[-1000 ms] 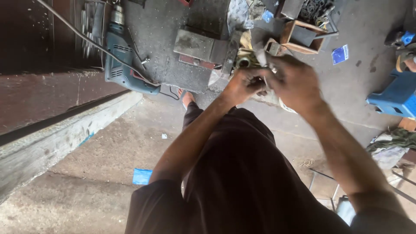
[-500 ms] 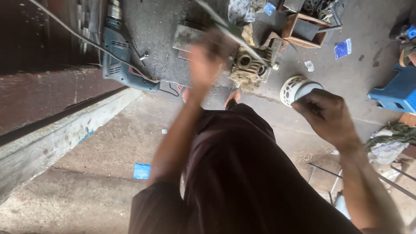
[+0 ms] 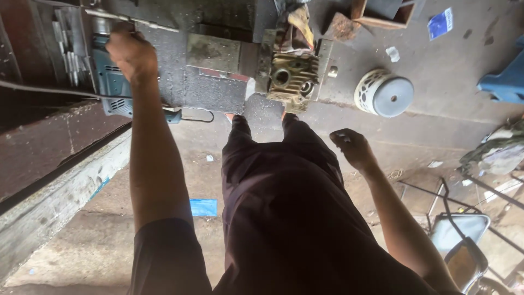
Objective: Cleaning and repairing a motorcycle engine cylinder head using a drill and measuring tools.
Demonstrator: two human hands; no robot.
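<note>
My left hand [image 3: 130, 53] reaches out to the upper left and is closed around a thin metal rod [image 3: 150, 23] that sticks out to the right of the fist. It is right above a blue power drill [image 3: 112, 90] lying on the dark slab. My right hand [image 3: 352, 147] hangs beside my right knee with the fingers loosely curled and nothing in them. A finned, brass-coloured engine part [image 3: 292, 76] sits on the ground just in front of my feet, between the two hands.
A grey metal block [image 3: 213, 53] lies left of the engine part. A round white perforated cover [image 3: 383, 94] lies to its right. A blue stool [image 3: 505, 76] and a folding chair [image 3: 458, 235] stand at the right, and a concrete ledge [image 3: 60, 196] runs along the left.
Both hands were together at the engine part. The left hand then swung up and left with the rod to the drill, while the right hand dropped back toward my knee.
</note>
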